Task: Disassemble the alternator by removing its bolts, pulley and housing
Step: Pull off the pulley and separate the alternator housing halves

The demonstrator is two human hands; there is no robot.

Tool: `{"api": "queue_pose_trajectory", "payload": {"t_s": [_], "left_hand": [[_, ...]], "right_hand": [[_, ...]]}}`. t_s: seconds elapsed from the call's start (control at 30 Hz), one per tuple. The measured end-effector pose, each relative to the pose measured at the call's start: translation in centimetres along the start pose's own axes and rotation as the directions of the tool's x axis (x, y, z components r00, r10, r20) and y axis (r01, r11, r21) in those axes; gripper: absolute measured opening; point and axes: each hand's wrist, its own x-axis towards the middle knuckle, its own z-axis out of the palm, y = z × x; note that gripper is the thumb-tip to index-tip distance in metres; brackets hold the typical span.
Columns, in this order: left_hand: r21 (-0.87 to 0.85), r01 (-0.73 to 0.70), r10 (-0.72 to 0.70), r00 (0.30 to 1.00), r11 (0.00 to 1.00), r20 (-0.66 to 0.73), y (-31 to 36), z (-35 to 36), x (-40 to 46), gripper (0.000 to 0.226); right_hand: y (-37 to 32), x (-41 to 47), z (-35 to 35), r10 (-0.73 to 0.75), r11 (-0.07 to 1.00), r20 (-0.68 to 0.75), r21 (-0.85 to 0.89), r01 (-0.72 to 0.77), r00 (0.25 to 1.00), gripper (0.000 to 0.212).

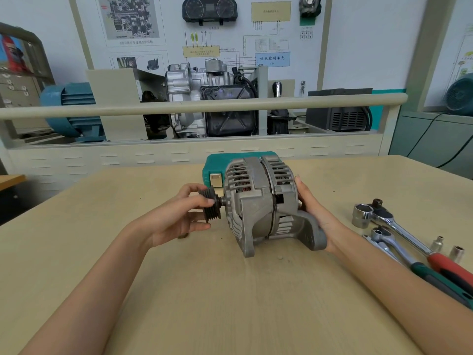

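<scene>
A grey cast alternator (258, 201) lies on its side in the middle of the wooden table (230, 303), shaft pointing left. On that shaft sits a black grooved pulley (210, 204). My left hand (183, 213) grips the pulley, thumb over its top and fingers beneath. My right hand (316, 216) holds the rear of the housing from the right, palm against its end and mounting lug; its fingertips are hidden behind the housing.
A teal tool case (213, 166) stands just behind the alternator. Right of it lie a ratchet with a large socket (363, 213), a second ratchet (389, 243), red and green handles (448, 271) and two small loose sockets (448, 248). A small round part (183, 235) lies under my left hand.
</scene>
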Motion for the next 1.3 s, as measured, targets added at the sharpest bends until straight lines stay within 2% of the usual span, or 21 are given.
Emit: {"api": "queue_pose_trajectory", "payload": {"t_s": [0.1, 0.2, 0.3, 0.4, 0.57, 0.67, 0.7, 0.77, 0.83, 0.93, 1.07, 1.17, 1.3], "left_hand": [[0.054, 0.069, -0.068, 0.997, 0.996, -0.026, 0.0, 0.0, 0.1, 0.026], [0.017, 0.185, -0.184, 0.982, 0.983, -0.042, 0.0, 0.0, 0.1, 0.037], [0.044, 0.274, -0.267, 0.957, 0.961, -0.116, -0.4, -0.1, 0.0, 0.041], [0.123, 0.256, -0.229, 0.953, 0.959, -0.201, -0.6, -0.1, -0.1, 0.040], [0.298, 0.112, -0.021, 0.956, 0.948, -0.294, 0.2, -0.7, -0.7, 0.040], [0.508, 0.071, 0.113, 0.940, 0.859, -0.322, 0.5, -1.4, -1.4, 0.036], [0.591, 0.069, 0.157, 0.933, 0.804, -0.322, 0.5, -1.6, -1.6, 0.035], [0.726, 0.083, 0.230, 0.919, 0.683, -0.322, 0.4, -2.0, -1.8, 0.019], [0.808, 0.124, 0.233, 0.922, 0.576, -0.308, 0.2, -2.2, -2.1, 0.011], [0.867, 0.218, 0.141, 0.941, 0.448, -0.309, -0.3, -2.4, -2.4, 0.027], [0.869, 0.266, 0.065, 0.945, 0.416, -0.320, -0.3, -2.7, -2.5, 0.037], [0.878, 0.274, 0.016, 0.952, 0.391, -0.305, -0.3, -2.9, -2.9, 0.033], [0.863, 0.276, -0.022, 0.955, 0.422, -0.295, 0.2, -3.1, -3.6, 0.033]], "right_hand": [[0.0, 0.0, 0.1, 0.001, 1.000, -0.003, 0.003, -0.001, 1.000, 0.086], [0.0, -0.1, 0.1, -0.002, 1.000, 0.011, 0.010, 0.002, 1.000, 0.086], [-0.1, -0.2, 0.2, -0.007, 1.000, 0.006, 0.002, 0.007, 1.000, 0.076], [-0.1, -0.2, 0.2, -0.003, 1.000, -0.005, -0.005, 0.003, 1.000, 0.074], [-0.1, -0.2, 0.3, -0.005, 1.000, -0.002, -0.005, 0.005, 1.000, 0.077], [-0.1, -0.3, 0.4, -0.015, 1.000, 0.001, 0.001, 0.015, 1.000, 0.074], [-0.2, -0.3, 0.4, -0.016, 1.000, 0.000, 0.001, 0.016, 1.000, 0.073], [-0.2, -0.3, 0.4, -0.018, 1.000, 0.004, 0.007, 0.018, 1.000, 0.072], [-0.1, -0.3, 0.4, -0.023, 1.000, 0.015, 0.014, 0.023, 1.000, 0.071], [-0.1, -0.4, 0.2, -0.023, 1.000, 0.026, 0.019, 0.023, 0.999, 0.066], [-0.1, -0.4, 0.3, -0.021, 1.000, 0.029, 0.019, 0.021, 0.999, 0.068], [0.0, -0.4, 0.3, -0.034, 0.999, 0.021, 0.014, 0.034, 0.999, 0.072], [0.0, -0.3, 0.3, -0.043, 0.999, 0.019, -0.002, 0.043, 0.999, 0.075]]}}
